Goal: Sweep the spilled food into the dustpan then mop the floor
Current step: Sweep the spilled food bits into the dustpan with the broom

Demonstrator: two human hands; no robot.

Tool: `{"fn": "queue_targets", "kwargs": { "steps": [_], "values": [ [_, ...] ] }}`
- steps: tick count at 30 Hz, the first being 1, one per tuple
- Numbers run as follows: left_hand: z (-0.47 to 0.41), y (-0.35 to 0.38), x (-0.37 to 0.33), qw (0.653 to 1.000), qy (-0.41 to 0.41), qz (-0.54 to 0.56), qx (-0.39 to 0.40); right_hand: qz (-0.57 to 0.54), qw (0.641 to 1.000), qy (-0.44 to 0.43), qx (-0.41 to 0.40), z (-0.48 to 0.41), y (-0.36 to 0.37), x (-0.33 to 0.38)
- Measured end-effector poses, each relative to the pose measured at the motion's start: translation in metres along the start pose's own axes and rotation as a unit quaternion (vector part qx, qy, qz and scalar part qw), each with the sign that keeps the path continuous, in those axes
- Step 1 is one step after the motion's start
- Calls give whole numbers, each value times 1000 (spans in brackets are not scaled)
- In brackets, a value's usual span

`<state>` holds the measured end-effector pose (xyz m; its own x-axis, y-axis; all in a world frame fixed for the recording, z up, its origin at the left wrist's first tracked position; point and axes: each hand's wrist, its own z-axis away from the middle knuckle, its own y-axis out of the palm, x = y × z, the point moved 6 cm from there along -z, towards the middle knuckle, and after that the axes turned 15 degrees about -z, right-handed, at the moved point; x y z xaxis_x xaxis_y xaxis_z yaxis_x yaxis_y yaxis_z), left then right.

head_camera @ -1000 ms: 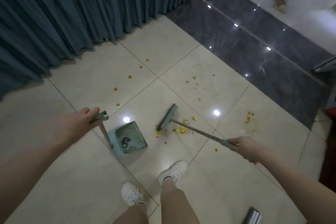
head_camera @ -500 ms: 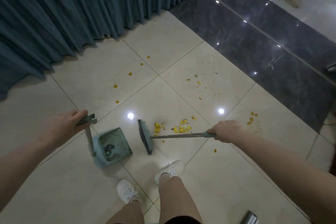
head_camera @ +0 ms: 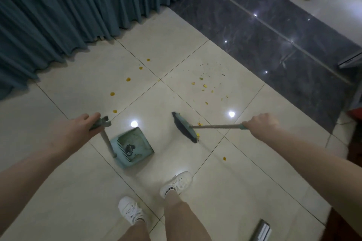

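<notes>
A teal dustpan (head_camera: 135,145) stands on the cream floor tiles, its mouth turned toward the broom. My left hand (head_camera: 78,133) grips the top of its upright handle (head_camera: 106,139). My right hand (head_camera: 261,126) grips the long handle of a teal broom, whose head (head_camera: 185,129) rests on the floor a little to the right of the pan. Yellow food bits (head_camera: 198,135) peek out behind the broom head. More crumbs (head_camera: 205,88) lie scattered on the tile beyond, and orange drops (head_camera: 128,79) trail off to the far left. Dark debris sits inside the pan.
Teal curtains (head_camera: 78,6) hang along the far left. A dark polished floor band (head_camera: 264,31) runs diagonally at the right. My white shoes (head_camera: 176,183) stand just below the pan. A metal object (head_camera: 260,230) lies at the bottom right. One orange bit (head_camera: 224,158) lies near my right arm.
The broom head swept the yellow pile leftward toward the dustpan; most of the pile is now hidden behind the head. My left hand has kept its hold on the pan handle.
</notes>
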<state>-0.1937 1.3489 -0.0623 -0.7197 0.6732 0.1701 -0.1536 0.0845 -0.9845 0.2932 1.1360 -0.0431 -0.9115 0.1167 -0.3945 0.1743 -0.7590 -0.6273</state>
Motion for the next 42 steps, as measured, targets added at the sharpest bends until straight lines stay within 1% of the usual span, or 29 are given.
{"fn": "queue_targets", "kwargs": {
  "steps": [2,4,6,8,10,14,18,20,23,26,29,30,34,36,38,40,42],
  "values": [
    [-6,2,-1,1000,-3,-23,13,-21,1000,7,-4,7,7,7],
    [-11,-2,-11,999,11,-35,12,-48,999,14,-12,20,15,15],
    [-18,-15,-24,1000,28,-3,-7,-93,995,26,-19,37,27,17],
    [-26,-24,-32,998,42,17,-35,-164,985,49,-15,55,48,11],
    [-35,-29,-35,998,48,15,-36,-250,964,85,-2,76,72,1],
    [-46,-22,-42,999,20,11,32,-365,916,160,35,116,114,-8],
    [-56,-20,-59,998,39,26,33,-406,891,187,81,152,137,1],
    [-58,-22,-65,998,44,25,27,-440,870,197,102,168,144,11],
    [-57,-29,-72,998,48,15,23,-503,829,221,109,178,154,28],
    [-58,-30,-76,998,54,19,18,-553,793,229,111,170,159,40],
    [-63,-31,-81,998,51,14,17,-630,733,234,107,148,159,48],
    [-67,-29,-82,998,49,17,20,-649,717,232,106,137,155,50],
    [-91,-24,-91,996,45,66,37,-691,686,208,94,78,130,55],
    [-106,-22,-96,995,44,79,34,-697,684,199,85,45,116,52],
    [-122,-15,-95,996,38,69,35,-692,694,183,79,19,103,46],
    [-141,-7,-93,996,36,71,36,-677,712,172,74,1,92,32],
    [-157,-2,-93,997,41,60,37,-652,738,164,65,-10,81,10]
  ]
}}
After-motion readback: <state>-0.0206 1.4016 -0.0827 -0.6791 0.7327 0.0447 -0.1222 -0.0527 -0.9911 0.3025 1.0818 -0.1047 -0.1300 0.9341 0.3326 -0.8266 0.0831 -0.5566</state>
